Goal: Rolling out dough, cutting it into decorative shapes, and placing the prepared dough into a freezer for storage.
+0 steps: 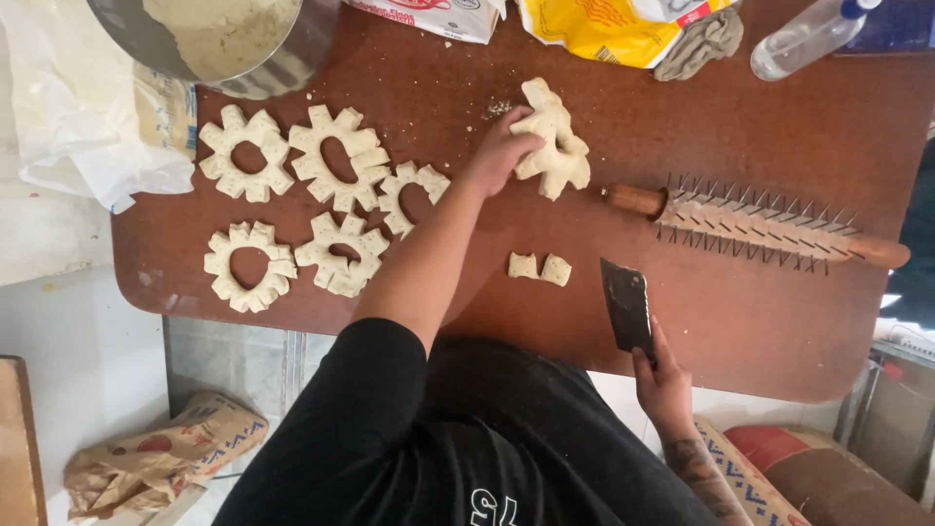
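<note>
The left grip [499,154] is closing its fingers on the notched dough ring [551,136] at the far middle of the brown worktop [779,321], while the right grip [664,380] is clasping a cleaver [627,307], blade pointing away, well apart at the near edge.

the left hand [500,151] reaches far forward on a bare, straight forearm, fingers curled down and pressing on the dough ring [551,146]. well behind that ring, the right hand [662,380] is fisted tight, tattooed wrist bent.
</note>
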